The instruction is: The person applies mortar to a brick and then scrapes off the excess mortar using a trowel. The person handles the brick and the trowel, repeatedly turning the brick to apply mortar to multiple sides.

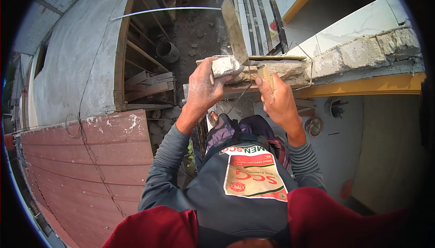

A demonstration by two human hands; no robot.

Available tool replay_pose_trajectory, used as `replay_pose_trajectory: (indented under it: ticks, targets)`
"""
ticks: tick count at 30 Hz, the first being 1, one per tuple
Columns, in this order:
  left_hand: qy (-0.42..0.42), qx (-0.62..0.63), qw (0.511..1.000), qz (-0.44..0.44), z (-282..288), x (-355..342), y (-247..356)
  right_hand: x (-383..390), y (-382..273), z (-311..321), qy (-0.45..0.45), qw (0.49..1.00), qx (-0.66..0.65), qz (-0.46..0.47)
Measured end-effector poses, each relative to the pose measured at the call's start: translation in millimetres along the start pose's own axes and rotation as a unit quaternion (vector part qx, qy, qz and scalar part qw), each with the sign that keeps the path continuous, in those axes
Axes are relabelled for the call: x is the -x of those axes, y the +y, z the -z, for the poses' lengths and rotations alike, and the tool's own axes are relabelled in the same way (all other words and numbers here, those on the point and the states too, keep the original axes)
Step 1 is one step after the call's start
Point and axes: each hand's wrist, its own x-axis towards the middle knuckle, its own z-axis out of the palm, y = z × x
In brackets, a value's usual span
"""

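A pale, chalky block is gripped by my left hand on top of a narrow, rough wall section. My right hand is closed round the wooden handle of a flat-bladed tool. Its long, mortar-stained blade points up and away, its lower part right beside the block. Behind and under the block lies rough brickwork edged with boards, with a thin bent metal rod to the right.
White rough blocks continue rightward above a yellow beam. Below are a dirt passage with rubble and a bucket. A grey wall and red corrugated panel fill the left. Dark metal bars stand beyond the ledge.
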Motion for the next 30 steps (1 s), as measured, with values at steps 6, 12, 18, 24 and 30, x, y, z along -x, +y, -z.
replay_pose_trajectory:
  ticks: [6,12,18,24,30]
  targets:
    - [0.001,-0.008,1.0,0.001,-1.2,0.8,-4.2,22.6,-5.8,2.7,0.038,0.989,-0.142,0.013]
    - [-0.009,-0.001,1.0,-0.011,-1.1,0.2,-3.9,20.5,2.1,-1.8,0.011,0.998,-0.056,-0.007]
    - [-0.006,-0.007,1.0,0.0,-1.8,-0.5,-4.4,15.6,13.1,-3.7,0.038,0.997,-0.02,0.068]
    - [-0.004,0.004,1.0,-0.014,-0.6,0.0,-9.8,19.1,-29.4,4.0,0.037,0.994,-0.106,0.007]
    - [-0.003,-0.016,1.0,-0.015,-0.8,2.2,-1.7,9.9,0.8,-3.1,0.009,1.0,0.018,0.022]
